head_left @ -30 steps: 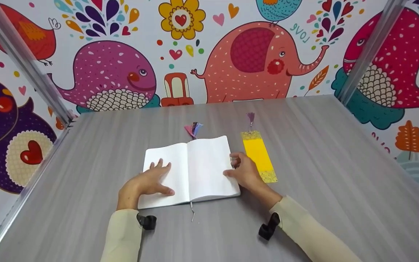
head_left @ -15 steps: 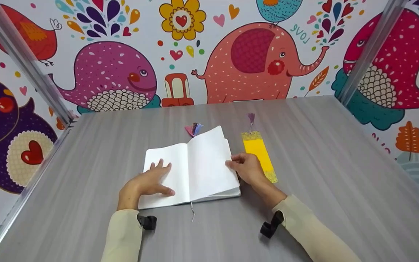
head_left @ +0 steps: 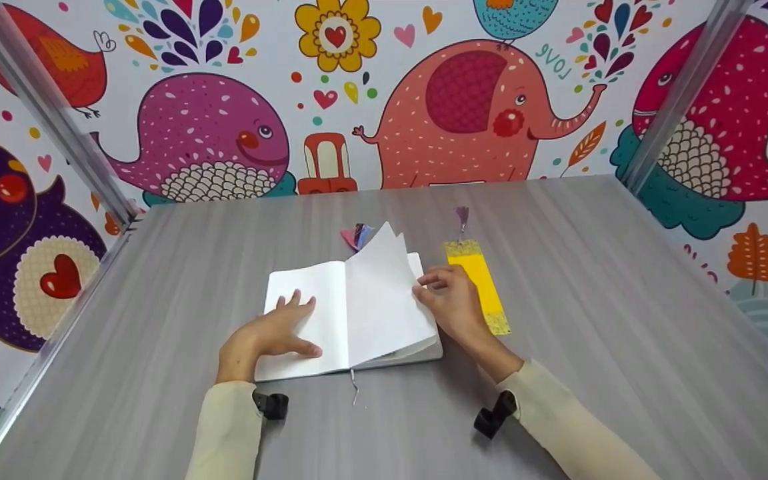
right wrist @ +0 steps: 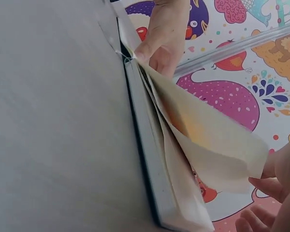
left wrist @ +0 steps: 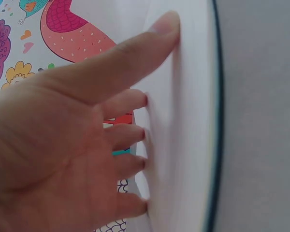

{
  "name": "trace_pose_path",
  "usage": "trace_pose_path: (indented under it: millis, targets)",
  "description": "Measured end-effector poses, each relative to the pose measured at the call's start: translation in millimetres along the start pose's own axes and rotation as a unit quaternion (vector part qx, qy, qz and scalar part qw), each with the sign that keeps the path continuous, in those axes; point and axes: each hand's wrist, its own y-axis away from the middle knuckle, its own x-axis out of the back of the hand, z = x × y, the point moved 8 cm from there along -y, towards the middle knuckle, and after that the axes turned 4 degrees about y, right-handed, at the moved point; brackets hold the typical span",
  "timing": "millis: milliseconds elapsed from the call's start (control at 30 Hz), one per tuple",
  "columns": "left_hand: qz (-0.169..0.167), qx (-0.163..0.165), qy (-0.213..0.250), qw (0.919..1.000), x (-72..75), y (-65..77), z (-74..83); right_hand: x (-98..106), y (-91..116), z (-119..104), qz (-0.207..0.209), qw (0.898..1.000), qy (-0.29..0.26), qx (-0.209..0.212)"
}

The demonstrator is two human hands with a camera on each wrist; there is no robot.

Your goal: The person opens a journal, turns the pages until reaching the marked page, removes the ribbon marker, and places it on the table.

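An open notebook (head_left: 328, 293) with blank white pages lies on the table. My left hand (head_left: 267, 339) rests spread on its left page; in the left wrist view the thumb and fingertips touch the paper. At the right edge, my right hand (head_left: 454, 303) pinches a page (head_left: 384, 300) between thumb and finger. That page bends upward, and more leaves behind it stand partly lifted, as the right wrist view shows. A pink and blue tassel (head_left: 361, 235) sticks out past the notebook's top. Beside my right hand lies a yellow bookmark (head_left: 481, 283), partly covered by it.
The grey table (head_left: 591, 280) reaches back to a wall (head_left: 384, 100) printed with cartoon animals. A thin ribbon (head_left: 355, 387) hangs from the notebook's bottom. Metal posts (head_left: 684, 93) stand at the back corners.
My right hand has taken hold of the right page's edge and raised it; its top corner has moved up and left, with leaves beneath coming apart. My left hand has stayed in place.
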Motion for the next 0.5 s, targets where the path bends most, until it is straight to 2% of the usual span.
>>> trace_pose_path:
  millis: [67, 167, 233, 300, 400, 500]
  targets:
    - [-0.001, 0.0, -0.001, 1.0, 0.0, 0.1, 0.1, 0.8, 1.5, -2.6, 0.003, 1.0, 0.001, 0.005]
    - [-0.002, 0.005, -0.004, 1.0, -0.3, 0.2, -0.2, -0.1, 2.4, -2.4, -0.007, 1.0, -0.012, -0.014]
    - [-0.002, 0.008, -0.007, 0.9999, -0.5, 0.2, -0.6, -2.6, 2.1, -0.6, -0.024, 0.998, -0.042, -0.036]
    - [0.002, 0.008, -0.007, 0.9999, 0.0, 0.1, -0.2, -7.1, 1.5, 1.3, -0.053, 0.992, -0.095, -0.061]
    - [0.007, 0.007, -0.007, 0.9999, 0.9, -0.5, -0.3, -17.8, 1.8, 2.3, -0.119, 0.969, -0.193, -0.094]
    - [0.01, 0.007, -0.007, 0.9999, 1.5, -1.2, -0.5, -30.0, 5.7, -0.6, -0.198, 0.936, -0.27, -0.112]
